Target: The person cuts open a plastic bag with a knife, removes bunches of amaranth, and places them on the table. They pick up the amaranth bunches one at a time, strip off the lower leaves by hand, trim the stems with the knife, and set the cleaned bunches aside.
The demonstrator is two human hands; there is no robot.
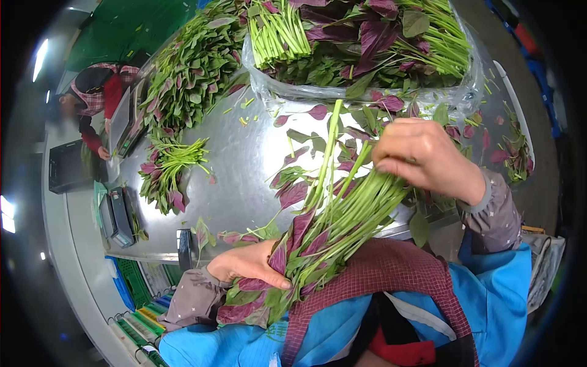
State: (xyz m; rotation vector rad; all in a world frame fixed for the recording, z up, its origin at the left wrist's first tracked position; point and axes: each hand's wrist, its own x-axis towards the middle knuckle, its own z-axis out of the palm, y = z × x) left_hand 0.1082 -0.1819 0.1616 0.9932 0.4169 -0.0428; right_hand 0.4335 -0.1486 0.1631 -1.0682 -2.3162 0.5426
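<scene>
A large bunch of amaranth greens [348,211], with long green stems and purple-green leaves, lies slantwise in front of my body. My left hand [251,264] is wrapped round its leafy end, thumb on top, the other fingers partly hidden. My right hand [422,153] is closed at the cut stem ends, its fingertips pinching some stems. One or two longer stems [329,147] stick out past the rest, beyond the right hand's reach. Loose purple leaves [292,194] lie on the steel table just behind the bunch.
A plastic-lined container [269,85] full of amaranth stands at the back. A leafy heap [189,73] and a small bunch [177,156] lie on the steel table [235,162] to the left. Farther left, a person [101,98] works beside a black crate [68,166].
</scene>
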